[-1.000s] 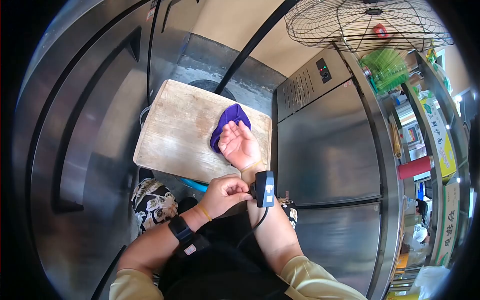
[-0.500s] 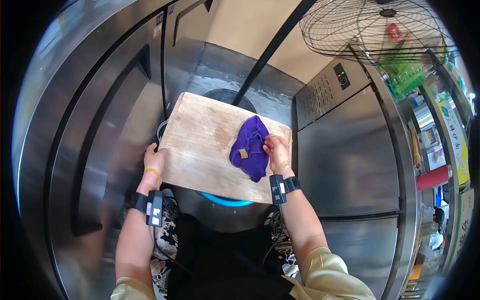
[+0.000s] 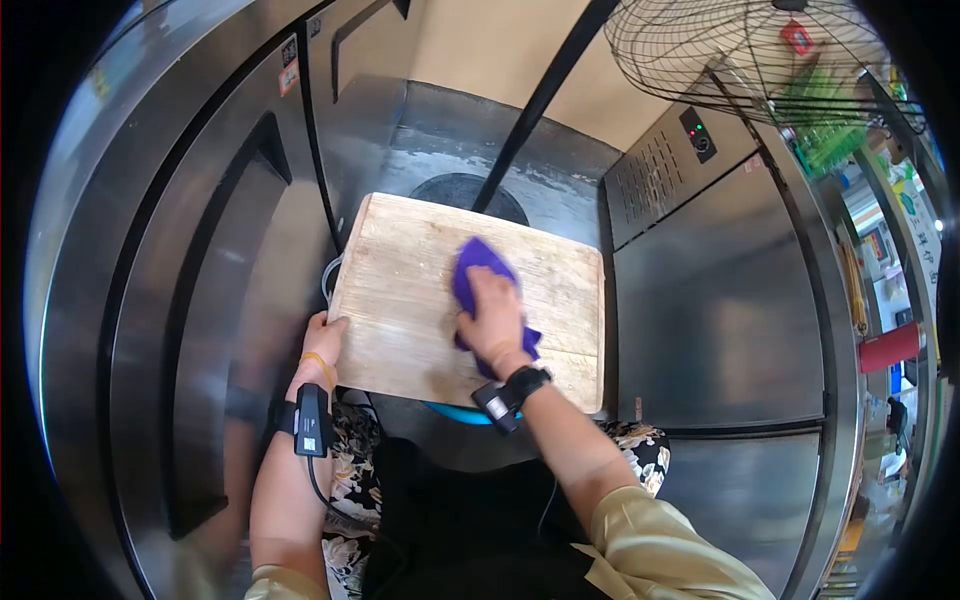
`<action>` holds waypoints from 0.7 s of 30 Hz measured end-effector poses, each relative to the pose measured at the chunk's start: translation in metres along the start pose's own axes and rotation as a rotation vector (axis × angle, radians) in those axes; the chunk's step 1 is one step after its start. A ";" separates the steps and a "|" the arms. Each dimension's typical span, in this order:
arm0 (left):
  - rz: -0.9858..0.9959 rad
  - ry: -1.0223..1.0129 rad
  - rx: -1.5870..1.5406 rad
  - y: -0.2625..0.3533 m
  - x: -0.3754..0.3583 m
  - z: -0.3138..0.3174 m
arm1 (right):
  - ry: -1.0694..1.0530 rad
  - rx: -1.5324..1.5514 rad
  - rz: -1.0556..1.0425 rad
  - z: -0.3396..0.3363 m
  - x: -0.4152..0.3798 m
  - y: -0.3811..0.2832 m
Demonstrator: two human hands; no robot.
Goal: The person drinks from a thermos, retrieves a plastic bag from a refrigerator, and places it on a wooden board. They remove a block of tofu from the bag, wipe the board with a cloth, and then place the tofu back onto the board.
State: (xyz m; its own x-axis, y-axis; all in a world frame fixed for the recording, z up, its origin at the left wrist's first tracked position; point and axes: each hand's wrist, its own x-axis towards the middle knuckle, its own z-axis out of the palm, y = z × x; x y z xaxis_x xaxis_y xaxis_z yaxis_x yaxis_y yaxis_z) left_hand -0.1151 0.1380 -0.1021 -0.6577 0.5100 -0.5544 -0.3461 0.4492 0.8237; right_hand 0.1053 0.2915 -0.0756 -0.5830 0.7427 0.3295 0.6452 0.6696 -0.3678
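Note:
A large wooden cutting board [image 3: 400, 290] lies across the middle of the view, over a blue basin [image 3: 465, 413] whose rim shows below its near edge. My left hand [image 3: 325, 340] grips the board at its left edge, with the thumb on top and the fingers mostly out of sight. On the board, my right hand [image 3: 492, 312] presses down on a purple cloth [image 3: 474, 258], its fingers bent over the fabric and a little blurred. Parts of the cloth stick out beyond the fingertips and beside the wrist.
Steel cabinet doors [image 3: 250, 300] rise close on the left, and a steel refrigerated cabinet [image 3: 720, 290] stands on the right. A wire fan cage [image 3: 760, 60] and its black pole [image 3: 545, 100] are at the back. Shelves with a red cylinder [image 3: 888, 349] line the far right.
My right hand has moved left and come down over the cloth, which has shifted left and bunched under it. My left hand still holds the board's left edge. The view has shifted slightly.

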 end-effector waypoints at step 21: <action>-0.092 -0.115 -0.391 -0.082 0.076 -0.007 | 0.087 0.072 0.095 -0.100 -0.002 0.018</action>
State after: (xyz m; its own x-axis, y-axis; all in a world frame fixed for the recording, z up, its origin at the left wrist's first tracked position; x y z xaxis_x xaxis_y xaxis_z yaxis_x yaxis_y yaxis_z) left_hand -0.1417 0.1351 -0.2108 -0.5409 0.5692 -0.6192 -0.6422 0.1960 0.7411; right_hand 0.1675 0.3025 0.0041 -0.4744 0.8019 0.3631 0.6565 0.5971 -0.4610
